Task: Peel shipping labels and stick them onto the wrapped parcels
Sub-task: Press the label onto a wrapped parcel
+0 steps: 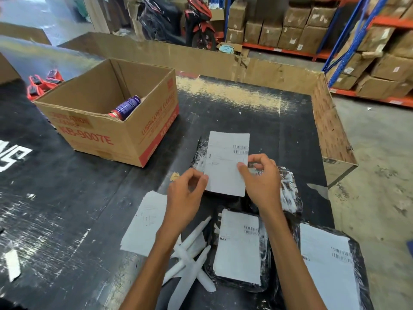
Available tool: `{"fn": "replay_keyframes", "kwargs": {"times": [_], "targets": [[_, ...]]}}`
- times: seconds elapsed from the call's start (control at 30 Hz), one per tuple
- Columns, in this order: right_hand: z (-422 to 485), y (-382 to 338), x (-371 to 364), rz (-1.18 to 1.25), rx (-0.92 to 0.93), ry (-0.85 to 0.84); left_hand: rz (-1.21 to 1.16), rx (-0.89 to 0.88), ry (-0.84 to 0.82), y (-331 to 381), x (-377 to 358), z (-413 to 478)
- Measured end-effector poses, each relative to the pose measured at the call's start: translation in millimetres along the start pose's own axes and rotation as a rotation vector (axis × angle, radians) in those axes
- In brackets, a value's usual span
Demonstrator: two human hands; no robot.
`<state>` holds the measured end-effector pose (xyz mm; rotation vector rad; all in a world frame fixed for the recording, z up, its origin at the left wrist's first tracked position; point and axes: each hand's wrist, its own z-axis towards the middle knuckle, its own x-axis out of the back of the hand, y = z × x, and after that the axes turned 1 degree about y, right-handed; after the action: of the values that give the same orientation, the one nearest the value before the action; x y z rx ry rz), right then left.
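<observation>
warehouse shelving [380, 41] stacked with brown cartons and a parked red motorbike [199, 23] stand behind a black worktop [67, 198] fenced at its far and right edges by a cardboard wall [330, 121]. toward the far left of the worktop an open cardboard box [116, 121] printed "lubrication cleaner" and "kb-9007e" in red holds a blue spray can [126, 107] lying on its side. near the front edge lie black wrapped parcels: a labelled parcel [241, 249] at the middle, another [330, 265] at the front right corner, an unlabelled one [288, 191] behind them. a stack of labels [145, 222] rests left of the parcels, with curled white backing strips [192, 260] just beside it. the held label [225, 164] hangs over a further parcel [199, 153], its long axis running away from the person, barcode at the far right. the left hand [187, 193] pinches its near left edge, fingers together; the right hand [261, 180] pinches its right edge between thumb and fingertips.
</observation>
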<state>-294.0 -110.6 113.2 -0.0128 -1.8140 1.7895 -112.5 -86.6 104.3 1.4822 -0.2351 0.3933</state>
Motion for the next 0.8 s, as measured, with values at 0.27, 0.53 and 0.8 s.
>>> {"fn": "replay_keyframes", "kwargs": {"times": [0.27, 0.53, 0.8], "targets": [[43.9, 19.9, -39.2, -0.258, -0.058, -0.063, 0.551, -0.134, 0.168, -30.4, -27.6, 66.8], [50.5, 23.1, -49.2, -0.6, 0.001, 0.031, 0.866, -0.127, 0.09, -32.7, -32.5, 76.7], [59.6, 8.0, -62.0, -0.688, 0.291, 0.05, 0.758, -0.209, 0.071, -32.0, -22.2, 113.3]]}}
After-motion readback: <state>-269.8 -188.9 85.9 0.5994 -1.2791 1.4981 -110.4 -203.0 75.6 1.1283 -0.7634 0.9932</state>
